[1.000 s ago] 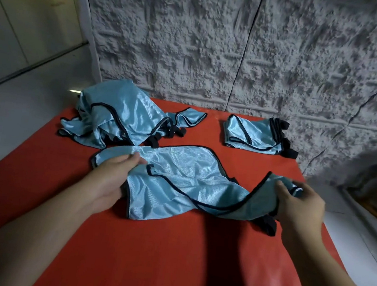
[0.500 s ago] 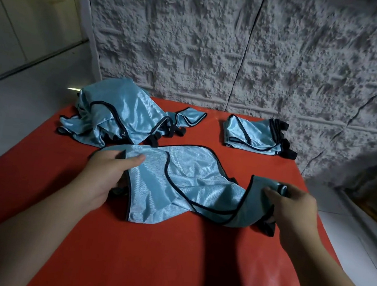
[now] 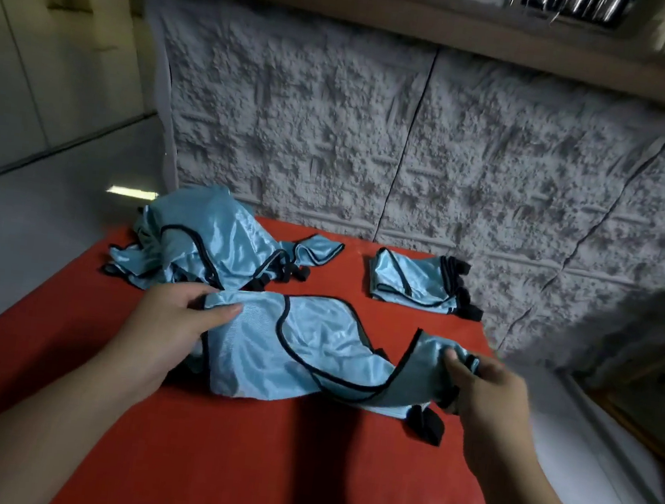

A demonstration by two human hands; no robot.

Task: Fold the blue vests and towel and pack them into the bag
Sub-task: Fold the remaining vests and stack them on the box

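Lying flat on the red table: one light blue vest, shiny, black-trimmed, partly folded, a black strap end at its near right corner. Left hand pinches the vest's left edge, thumb on top of the cloth. Right hand grips the bunched right end. Behind the vest toward the wall: a heap of unfolded vests just beyond the left hand, and a folded vest well apart beyond the right hand. Compared with half a second ago, the right end is drawn a little further inward, and the view now takes in more of the wall.
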